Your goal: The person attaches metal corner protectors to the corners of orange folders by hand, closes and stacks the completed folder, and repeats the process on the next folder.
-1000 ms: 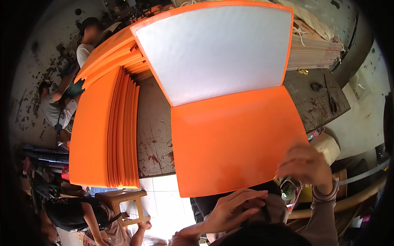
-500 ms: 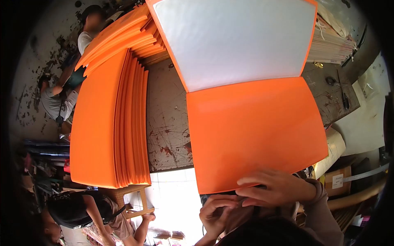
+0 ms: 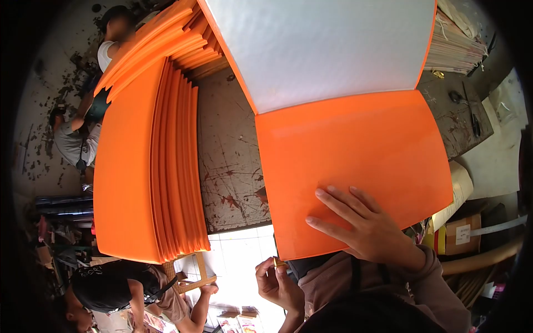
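Observation:
An orange panel (image 3: 355,150) lies on the work table, joined at its far edge to a raised board with a whitish inner face (image 3: 327,50) and orange border. My right hand (image 3: 363,225) rests flat on the panel's near part, fingers spread, nothing held. At the panel's near left corner, my left hand (image 3: 280,286) pinches a small gold-coloured piece (image 3: 277,264) between thumb and finger. To the left stands a thick stack of folded orange covers (image 3: 133,166), with more orange covers (image 3: 161,44) piled behind it.
Scratched table surface (image 3: 227,155) shows between stack and panel. Scissors (image 3: 456,97) and a dark-handled tool (image 3: 476,125) lie at right, below a tied bundle (image 3: 455,47). Two people sit at upper left, another person (image 3: 111,288) at lower left by a stool (image 3: 194,272). A carton (image 3: 463,233) stands right.
My right hand has come down spread on the panel, away from my left hand. The gold piece now shows in my left fingers. The view has shifted, moving the panel rightward and upward.

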The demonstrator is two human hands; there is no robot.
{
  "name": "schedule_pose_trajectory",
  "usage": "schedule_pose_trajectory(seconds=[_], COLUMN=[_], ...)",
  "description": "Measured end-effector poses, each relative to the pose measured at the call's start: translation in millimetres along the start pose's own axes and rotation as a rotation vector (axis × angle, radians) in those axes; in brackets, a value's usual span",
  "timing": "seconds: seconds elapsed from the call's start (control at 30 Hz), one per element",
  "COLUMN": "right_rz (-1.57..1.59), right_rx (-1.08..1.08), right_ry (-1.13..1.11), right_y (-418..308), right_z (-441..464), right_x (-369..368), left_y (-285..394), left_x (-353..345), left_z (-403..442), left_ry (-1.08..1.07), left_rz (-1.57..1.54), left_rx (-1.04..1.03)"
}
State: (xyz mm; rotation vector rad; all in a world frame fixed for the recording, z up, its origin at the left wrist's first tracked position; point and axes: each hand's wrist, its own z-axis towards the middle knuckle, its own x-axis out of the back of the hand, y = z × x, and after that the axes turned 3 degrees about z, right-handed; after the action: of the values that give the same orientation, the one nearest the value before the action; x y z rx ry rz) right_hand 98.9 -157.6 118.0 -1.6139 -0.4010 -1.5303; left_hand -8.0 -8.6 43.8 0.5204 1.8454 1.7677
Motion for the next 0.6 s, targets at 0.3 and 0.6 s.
schedule_pose_trajectory(seconds=[0.3,0.6], right_rz=[-0.084,-0.104], right_rx=[0.004,0.009], right_ry=[0.041,0.027], right_y=[-1.1,-0.8], right_z=[-0.3,-0.3], right_x=[-3.2,-2.6], left_y=[-1.4,-0.3], left_x=[-4.5,-4.4], left_z=[-2.6,0.0], left_ry=[-0.006,-0.020], left_rz=[-0.040,-0.174], left_rx=[0.034,0.137])
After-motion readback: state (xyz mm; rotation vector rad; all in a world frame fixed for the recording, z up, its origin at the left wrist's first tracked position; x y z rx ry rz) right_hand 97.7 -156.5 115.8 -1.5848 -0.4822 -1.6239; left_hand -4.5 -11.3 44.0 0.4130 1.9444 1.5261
